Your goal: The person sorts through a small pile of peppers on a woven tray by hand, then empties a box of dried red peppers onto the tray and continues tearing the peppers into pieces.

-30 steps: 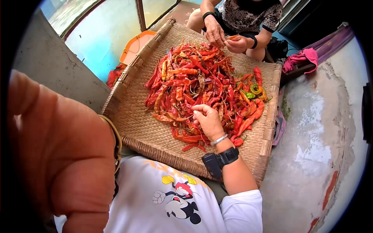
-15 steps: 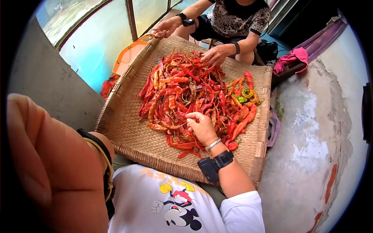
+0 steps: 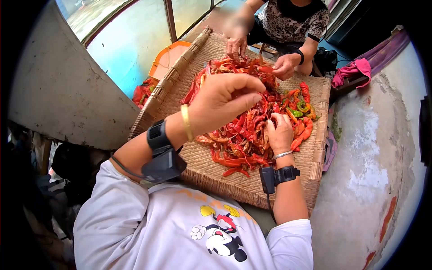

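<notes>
A heap of dried red chili peppers (image 3: 245,130) lies on a shallow woven tray (image 3: 198,164) before me. My left hand (image 3: 229,96), with a gold bracelet at the wrist, is raised above the heap. Its fingers curve, a gap shows between thumb and fingertips, and I see nothing in it. Down at the right part of the heap, my right hand (image 3: 282,133) has its fingers curled onto a chili pepper, which they mostly hide. Fresher red and green peppers (image 3: 301,108) lie just beyond it.
Across the tray sits another person (image 3: 292,22), both of whose hands (image 3: 284,66) are at the far side of the heap. An orange container (image 3: 167,58) and a red bag (image 3: 144,91) are at the left. A worn wall (image 3: 360,148) runs along the right.
My left hand has swung from the left foreground to above the heap. My right hand has shifted right among the peppers. The other person's hands have moved closer together, and the view has shifted.
</notes>
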`<move>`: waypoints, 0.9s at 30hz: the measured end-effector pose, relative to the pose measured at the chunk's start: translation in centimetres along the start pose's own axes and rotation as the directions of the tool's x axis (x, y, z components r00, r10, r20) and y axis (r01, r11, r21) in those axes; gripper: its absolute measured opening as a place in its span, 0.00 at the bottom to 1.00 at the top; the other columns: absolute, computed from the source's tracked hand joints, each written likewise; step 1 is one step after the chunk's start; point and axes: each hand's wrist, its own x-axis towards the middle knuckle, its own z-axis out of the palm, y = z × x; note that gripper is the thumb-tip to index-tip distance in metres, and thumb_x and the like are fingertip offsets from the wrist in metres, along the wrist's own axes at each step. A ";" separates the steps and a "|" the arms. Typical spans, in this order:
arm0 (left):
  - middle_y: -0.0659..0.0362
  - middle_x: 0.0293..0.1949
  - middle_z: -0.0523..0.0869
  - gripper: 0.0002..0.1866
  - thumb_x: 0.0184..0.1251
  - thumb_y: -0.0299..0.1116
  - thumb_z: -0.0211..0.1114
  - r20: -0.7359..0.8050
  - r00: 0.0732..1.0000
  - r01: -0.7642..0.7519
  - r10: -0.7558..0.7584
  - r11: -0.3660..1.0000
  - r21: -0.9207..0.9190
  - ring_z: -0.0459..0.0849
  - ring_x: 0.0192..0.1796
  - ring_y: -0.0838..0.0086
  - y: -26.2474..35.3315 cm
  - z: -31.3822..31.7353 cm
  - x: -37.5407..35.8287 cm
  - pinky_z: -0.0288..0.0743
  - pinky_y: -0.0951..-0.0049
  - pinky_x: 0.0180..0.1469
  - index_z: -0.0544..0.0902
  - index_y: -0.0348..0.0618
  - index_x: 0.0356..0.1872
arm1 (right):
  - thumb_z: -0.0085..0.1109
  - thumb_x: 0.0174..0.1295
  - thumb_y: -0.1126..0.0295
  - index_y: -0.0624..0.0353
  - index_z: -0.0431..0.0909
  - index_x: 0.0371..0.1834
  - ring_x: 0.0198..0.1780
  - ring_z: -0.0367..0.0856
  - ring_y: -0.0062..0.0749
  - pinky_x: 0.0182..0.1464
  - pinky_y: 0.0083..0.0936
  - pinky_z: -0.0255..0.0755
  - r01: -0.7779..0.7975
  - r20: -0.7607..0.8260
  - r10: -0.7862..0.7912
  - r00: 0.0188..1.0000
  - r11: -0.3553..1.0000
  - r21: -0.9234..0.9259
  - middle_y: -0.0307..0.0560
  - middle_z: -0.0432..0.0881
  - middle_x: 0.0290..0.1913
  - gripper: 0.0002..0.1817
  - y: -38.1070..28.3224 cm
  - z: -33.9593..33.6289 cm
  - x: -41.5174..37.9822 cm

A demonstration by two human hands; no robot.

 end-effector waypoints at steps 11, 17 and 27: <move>0.56 0.27 0.82 0.09 0.45 0.36 0.61 0.313 0.939 -0.040 -0.145 0.856 0.516 0.80 0.33 0.61 -15.2 2.2 -2.5 0.73 0.65 0.36 0.82 0.50 0.31 | 0.59 0.44 0.71 0.61 0.68 0.49 0.44 0.71 0.50 0.47 0.37 0.65 0.209 0.233 -0.192 0.953 0.977 -0.051 0.56 0.73 0.41 0.25 2.4 3.5 -1.0; 0.56 0.27 0.82 0.10 0.50 0.36 0.57 0.351 0.850 0.015 -0.392 0.684 0.729 0.79 0.29 0.62 -12.3 2.3 -0.9 0.72 0.63 0.31 0.83 0.44 0.28 | 0.55 0.49 0.75 0.66 0.65 0.53 0.53 0.69 0.48 0.54 0.32 0.62 0.148 0.373 -0.129 0.919 0.989 -0.024 0.58 0.71 0.51 0.25 3.4 4.4 -1.0; 0.57 0.32 0.83 0.14 0.54 0.42 0.53 0.303 0.869 0.015 -0.391 0.632 0.775 0.79 0.33 0.63 -15.0 4.1 0.2 0.72 0.62 0.34 0.84 0.47 0.31 | 0.51 0.53 0.73 0.72 0.63 0.54 0.56 0.67 0.42 0.58 0.28 0.58 0.148 0.451 -0.164 0.878 0.986 0.070 0.57 0.70 0.54 0.24 6.6 5.8 0.5</move>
